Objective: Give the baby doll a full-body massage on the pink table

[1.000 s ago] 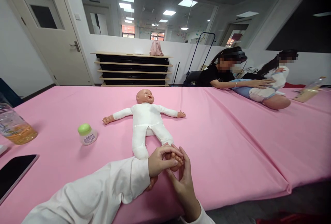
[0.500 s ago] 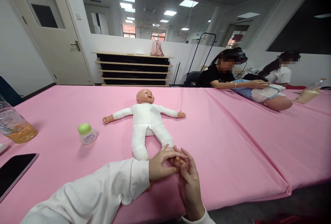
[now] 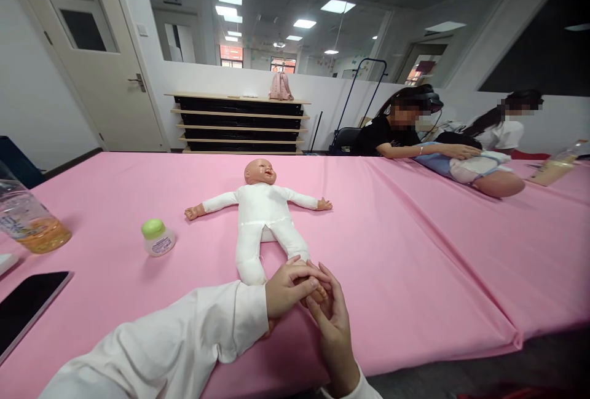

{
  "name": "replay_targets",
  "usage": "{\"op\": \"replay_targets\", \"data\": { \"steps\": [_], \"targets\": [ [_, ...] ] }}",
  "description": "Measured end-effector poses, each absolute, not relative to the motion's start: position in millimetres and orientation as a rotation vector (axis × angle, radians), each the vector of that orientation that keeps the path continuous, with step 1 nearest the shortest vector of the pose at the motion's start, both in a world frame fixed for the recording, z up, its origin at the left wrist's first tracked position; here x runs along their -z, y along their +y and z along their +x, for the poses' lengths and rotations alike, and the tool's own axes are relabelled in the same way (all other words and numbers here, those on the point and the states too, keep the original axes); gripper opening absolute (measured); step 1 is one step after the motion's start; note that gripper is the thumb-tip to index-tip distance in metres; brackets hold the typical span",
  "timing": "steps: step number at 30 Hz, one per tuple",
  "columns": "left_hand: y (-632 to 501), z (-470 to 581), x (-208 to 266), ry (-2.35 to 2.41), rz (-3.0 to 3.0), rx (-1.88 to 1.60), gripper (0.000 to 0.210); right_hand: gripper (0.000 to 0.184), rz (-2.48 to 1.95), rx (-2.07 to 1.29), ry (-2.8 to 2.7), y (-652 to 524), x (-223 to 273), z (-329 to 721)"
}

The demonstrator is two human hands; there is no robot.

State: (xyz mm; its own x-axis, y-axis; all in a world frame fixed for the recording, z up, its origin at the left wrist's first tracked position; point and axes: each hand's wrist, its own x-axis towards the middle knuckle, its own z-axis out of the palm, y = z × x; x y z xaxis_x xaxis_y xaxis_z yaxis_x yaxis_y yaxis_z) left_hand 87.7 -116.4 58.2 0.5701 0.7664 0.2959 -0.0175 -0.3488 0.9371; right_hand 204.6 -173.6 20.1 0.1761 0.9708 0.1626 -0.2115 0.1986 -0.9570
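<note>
A baby doll [image 3: 262, 203] with a white cloth body lies on its back, arms spread and its legs toward me. My left hand [image 3: 288, 288] curls over the top of one of its bare feet [image 3: 319, 293], with the thumb across it. From the other side my right hand [image 3: 335, 319] cups the same foot, thumb against the sole side and fingers raised behind it. Part of the foot is covered by my fingers. The doll's other foot lies mostly hidden under my left sleeve.
A green-lidded cream jar [image 3: 158, 238], a bottle of amber liquid [image 3: 39, 233] and a phone [image 3: 30, 307] are on the left of the pink table cover [image 3: 415, 276]. At the far right, a person [image 3: 391, 134] handles another doll [image 3: 498, 181] near a second bottle [image 3: 557, 164].
My left thumb has moved up across the foot, and my right thumb has slid lower and to the left along it. Both hands remain around the foot.
</note>
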Motion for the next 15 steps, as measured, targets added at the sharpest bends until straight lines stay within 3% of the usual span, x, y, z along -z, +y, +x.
{"op": "replay_targets", "data": {
  "steps": [7,15],
  "targets": [
    [-117.8,87.6,-58.7,0.549,1.926,-0.852,0.043,0.040,-1.007,-1.004,-0.887,-171.7,-21.8,208.1],
    [-116.7,92.3,-57.5,0.716,1.715,-0.879,0.029,0.040,-1.071,-0.886,-1.135,-171.0,-14.6,209.2]
  ]
}}
